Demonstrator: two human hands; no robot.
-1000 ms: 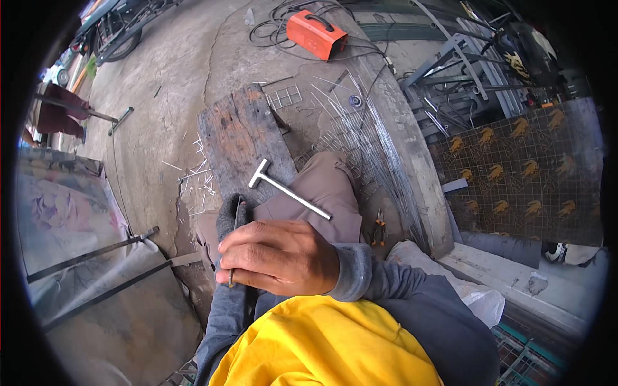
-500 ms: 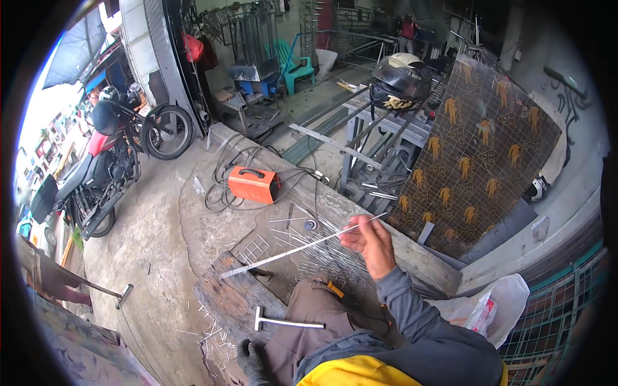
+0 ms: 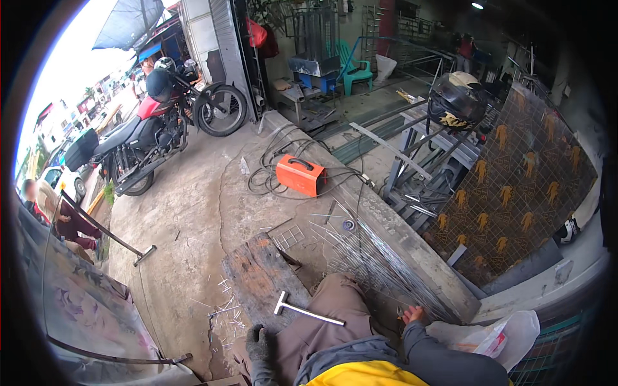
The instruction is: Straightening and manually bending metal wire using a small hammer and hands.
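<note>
My left hand (image 3: 258,345), in a grey glove, rests at my left thigh beside the near end of a scorched wooden board (image 3: 257,270). Its fingers are curled in, and whatever they hold is hidden. Across my lap lies a T-shaped metal piece (image 3: 312,311), its crossbar over the board. My right hand (image 3: 412,314), bare, is low by my right thigh with its fingers bent. A small orange bit shows at its fingertips, too small to name. Many thin metal rods (image 3: 380,267) lie beyond my knee, along the concrete ledge.
An orange box-shaped machine (image 3: 300,175) with coiled black cables sits ahead. Short cut rods (image 3: 226,315) litter the ground left of the board, and a small wire grid (image 3: 289,237) lies past it. A white plastic bag (image 3: 515,331) is at my right. A motorcycle (image 3: 154,128) stands far left.
The long thin metal rod that my right hand held across the board no longer shows there. My right hand has dropped toward my right thigh. The view has turned left.
</note>
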